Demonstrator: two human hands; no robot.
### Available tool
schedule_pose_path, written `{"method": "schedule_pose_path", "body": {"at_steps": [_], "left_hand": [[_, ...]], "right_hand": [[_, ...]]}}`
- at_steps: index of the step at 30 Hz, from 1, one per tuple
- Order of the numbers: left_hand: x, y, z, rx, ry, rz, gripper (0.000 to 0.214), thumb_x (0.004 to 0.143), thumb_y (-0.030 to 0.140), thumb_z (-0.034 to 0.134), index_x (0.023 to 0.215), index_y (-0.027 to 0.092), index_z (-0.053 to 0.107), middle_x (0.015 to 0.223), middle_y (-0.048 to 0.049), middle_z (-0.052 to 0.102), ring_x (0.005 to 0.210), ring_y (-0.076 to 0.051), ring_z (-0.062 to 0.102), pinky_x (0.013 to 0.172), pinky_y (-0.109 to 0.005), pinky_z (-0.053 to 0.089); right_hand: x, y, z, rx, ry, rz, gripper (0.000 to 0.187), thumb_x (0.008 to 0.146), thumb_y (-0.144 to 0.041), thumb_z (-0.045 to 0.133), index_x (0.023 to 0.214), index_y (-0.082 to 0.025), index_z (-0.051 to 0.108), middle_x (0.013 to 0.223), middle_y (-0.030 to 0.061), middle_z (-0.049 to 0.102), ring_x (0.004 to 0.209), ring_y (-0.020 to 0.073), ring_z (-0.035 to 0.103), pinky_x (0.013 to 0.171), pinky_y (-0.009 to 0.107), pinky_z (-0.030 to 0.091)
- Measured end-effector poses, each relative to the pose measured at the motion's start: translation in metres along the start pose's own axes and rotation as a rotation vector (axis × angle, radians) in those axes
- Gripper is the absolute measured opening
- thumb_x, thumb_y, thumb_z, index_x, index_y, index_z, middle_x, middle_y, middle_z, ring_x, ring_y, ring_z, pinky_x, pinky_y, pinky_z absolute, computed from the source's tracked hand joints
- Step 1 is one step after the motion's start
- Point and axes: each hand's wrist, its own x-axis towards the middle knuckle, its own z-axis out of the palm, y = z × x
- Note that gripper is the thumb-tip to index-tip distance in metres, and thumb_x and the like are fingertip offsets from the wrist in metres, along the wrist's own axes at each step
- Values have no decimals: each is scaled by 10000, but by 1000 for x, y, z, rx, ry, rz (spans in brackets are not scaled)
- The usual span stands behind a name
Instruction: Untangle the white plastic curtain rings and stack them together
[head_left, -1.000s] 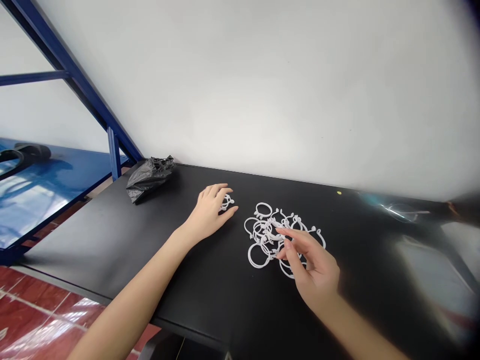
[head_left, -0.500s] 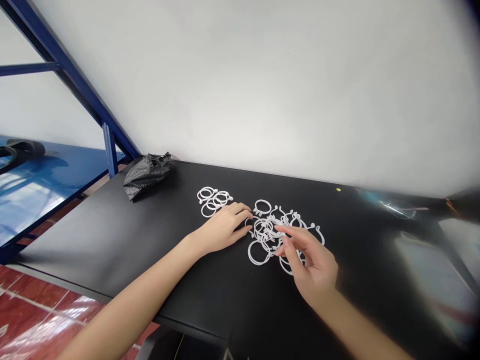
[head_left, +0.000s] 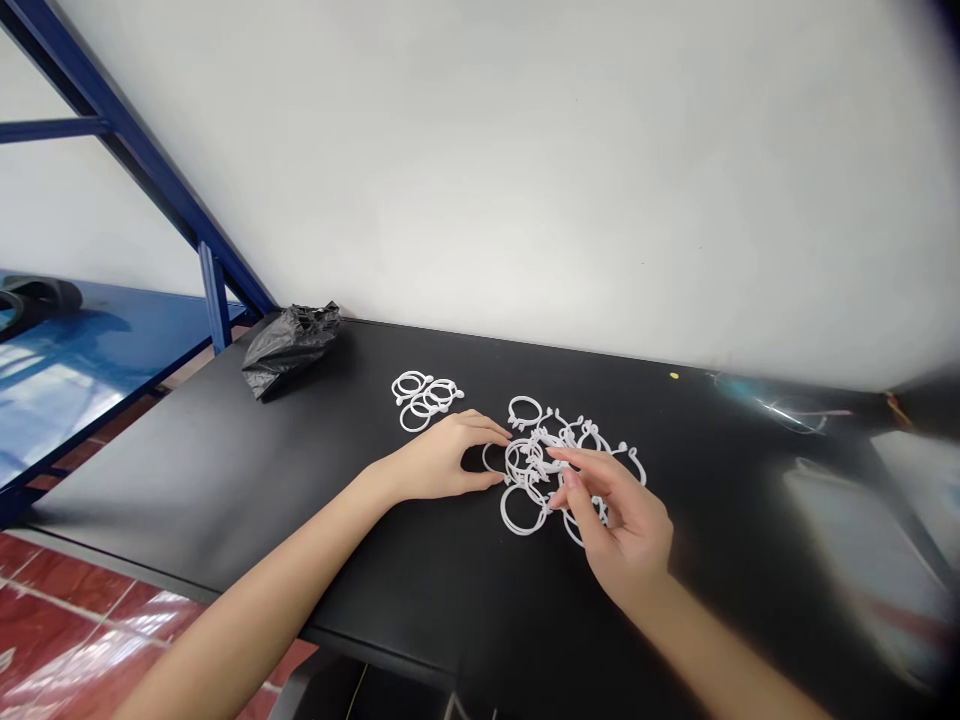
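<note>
A heap of white plastic rings (head_left: 536, 455) lies tangled on the black table (head_left: 225, 470). A smaller set of several white rings (head_left: 424, 392) sits apart to its left. My left hand (head_left: 442, 458) rests on the table at the heap's left edge, finger and thumb spread around one ring there and touching it. My right hand (head_left: 622, 525) hovers over the heap's near right side, fingers loosely curled and apart, index tip on the rings. Neither hand has lifted a ring.
A crumpled black plastic bag (head_left: 289, 340) lies at the table's far left, by the white wall. Blue metal framing (head_left: 214, 290) and a blue shelf stand to the left. A small yellow dot (head_left: 673, 376) and a clear plastic piece (head_left: 787, 412) are at the far right.
My left hand has left the small set of rings where it rested and slid right to the big heap's edge. The right hand has barely moved.
</note>
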Motion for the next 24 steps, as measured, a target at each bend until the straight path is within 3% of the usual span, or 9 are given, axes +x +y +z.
{"method": "schedule_pose_path", "body": {"at_steps": [6, 15, 24], "left_hand": [[0, 1, 0, -31, 40, 1, 269, 844, 267, 698, 1105, 200, 708, 1141, -84, 628, 1037, -203, 610, 924, -338, 509], [-2, 8, -4, 107, 129, 7, 321, 868, 275, 636, 1170, 189, 703, 1025, -84, 541, 872, -177, 578, 759, -310, 518], [-3, 8, -4, 62, 82, -29, 361, 1003, 298, 436, 1311, 247, 615, 1099, -90, 494, 929, -173, 572, 820, -328, 520]], "right_hand": [[0, 0, 1, 19, 3, 4, 341, 896, -33, 564, 1132, -251, 677, 1071, 38, 699, 619, 93, 667, 611, 272, 579], [1, 0, 1, 22, 11, -11, 359, 891, -17, 561, 1138, -248, 682, 1054, 38, 692, 607, 88, 670, 608, 269, 577], [1, 1, 1, 34, -1, -9, 361, 889, -10, 558, 1136, -243, 682, 1064, 44, 687, 623, 91, 666, 592, 266, 584]]}}
